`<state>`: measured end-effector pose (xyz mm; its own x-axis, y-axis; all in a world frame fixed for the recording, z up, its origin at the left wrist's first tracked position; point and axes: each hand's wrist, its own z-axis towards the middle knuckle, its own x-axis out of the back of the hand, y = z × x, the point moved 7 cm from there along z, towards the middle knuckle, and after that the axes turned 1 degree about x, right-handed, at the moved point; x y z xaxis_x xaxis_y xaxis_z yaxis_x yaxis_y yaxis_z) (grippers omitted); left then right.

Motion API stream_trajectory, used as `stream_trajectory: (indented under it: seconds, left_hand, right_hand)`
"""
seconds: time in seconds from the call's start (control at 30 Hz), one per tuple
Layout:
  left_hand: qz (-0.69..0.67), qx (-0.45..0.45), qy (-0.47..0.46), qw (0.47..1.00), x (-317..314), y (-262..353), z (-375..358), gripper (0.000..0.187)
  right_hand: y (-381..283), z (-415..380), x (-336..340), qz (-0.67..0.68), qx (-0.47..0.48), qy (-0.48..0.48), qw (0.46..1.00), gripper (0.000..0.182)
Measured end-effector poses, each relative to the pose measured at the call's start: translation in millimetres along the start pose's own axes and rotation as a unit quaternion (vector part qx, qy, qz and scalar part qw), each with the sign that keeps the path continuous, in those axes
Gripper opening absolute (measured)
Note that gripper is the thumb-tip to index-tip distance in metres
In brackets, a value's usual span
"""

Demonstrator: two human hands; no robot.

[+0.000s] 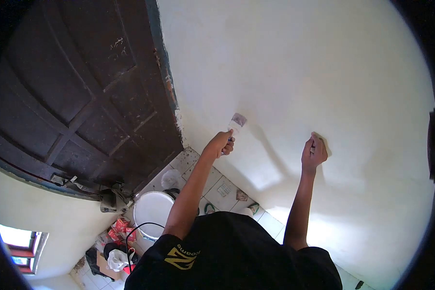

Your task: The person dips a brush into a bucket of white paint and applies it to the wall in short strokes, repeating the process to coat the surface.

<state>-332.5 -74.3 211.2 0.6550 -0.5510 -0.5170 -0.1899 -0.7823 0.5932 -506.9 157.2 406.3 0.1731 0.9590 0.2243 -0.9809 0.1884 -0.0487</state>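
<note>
A paintbrush (pixel 238 120) with a pale handle and greyish bristles is gripped in my left hand (pixel 221 144), its bristles up against or just in front of the white wall (pixel 362 87). Farther right, my right hand (pixel 314 152) is raised close to the same wall with its fingers curled and pressed together. Whatever those fingers hold, if anything, is too small to make out. Shadows of the arms fall on the wall.
A dark panelled door (pixel 77 96) stands at the left. Below it, a white bucket (pixel 152 212) sits on the tiled floor (pixel 210 176), near a clear plastic bag (pixel 170 179). Red packets (pixel 121 229) and bags lie at lower left. Sandalled feet show beneath me.
</note>
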Motion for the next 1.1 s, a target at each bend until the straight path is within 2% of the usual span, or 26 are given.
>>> stream_trajectory:
  seconds: [0.03,0.1,0.17,0.2,0.27,0.3,0.43,0.5,0.53,0.63,0.7,0.83,0.9,0.97,1.03,1.1]
  left_hand:
    - [-0.001,-0.001,0.000,1.000,-3,7,-3,0.043]
    - [0.018,-0.100,-0.095,0.990,-30,42,-25,0.040]
    - [0.018,-0.104,-0.080,0.991,-57,78,-42,0.039]
    - [0.017,-0.104,-0.079,0.991,-71,94,-55,0.039]
    - [0.099,-0.089,-0.005,0.991,-87,120,-80,0.040]
    - [0.099,-0.092,-0.004,0.991,-90,127,-86,0.040]
    - [-0.002,-0.138,-0.163,0.977,-123,162,-124,0.044]
    - [0.024,-0.186,-0.177,0.966,-141,187,-146,0.043]
    - [0.023,-0.184,-0.176,0.967,-144,193,-151,0.043]
    - [0.044,-0.198,-0.216,0.955,-147,204,-166,0.040]
    - [0.044,-0.304,-0.287,0.907,-155,215,-186,0.044]
    - [0.036,-0.323,-0.342,0.882,-165,209,-191,0.045]
    - [0.045,-0.246,-0.285,0.925,-152,185,-149,0.043]
    - [0.057,-0.222,-0.204,0.952,-128,155,-95,0.049]
    - [0.058,-0.191,-0.207,0.958,-111,123,-69,0.049]
    - [0.075,-0.170,-0.187,0.965,-90,100,-55,0.049]
  right_hand:
    - [0,0,0,-0.002,0.000,0.004,1.000,0.024]
    - [-3,1,1,-0.001,-0.002,0.005,1.000,0.024]
    - [-1,0,0,0.006,-0.054,-0.017,0.998,0.024]
    - [-2,-1,0,0.006,-0.054,-0.018,0.998,0.024]
    - [-4,2,2,-0.012,-0.008,0.012,1.000,0.024]
    - [-3,4,2,-0.010,-0.006,0.014,1.000,0.024]
    - [-2,0,1,0.007,-0.042,-0.017,0.999,0.017]
    - [1,-2,-1,-0.006,-0.057,-0.030,0.998,0.018]
    - [4,-3,-2,-0.006,-0.058,-0.032,0.998,0.018]
    - [-5,3,-2,-0.012,-0.010,-0.008,1.000,0.019]
    - [-6,4,1,0.000,-0.013,0.026,1.000,0.021]
    - [-4,3,2,-0.022,-0.028,-0.008,0.999,0.022]
    - [-4,2,1,-0.004,-0.041,-0.017,0.999,0.022]
    - [-5,3,0,-0.004,-0.036,-0.007,0.999,0.021]
    - [-7,5,1,-0.005,-0.033,0.002,0.999,0.020]
    - [-6,7,0,0.021,-0.080,-0.040,0.996,0.018]
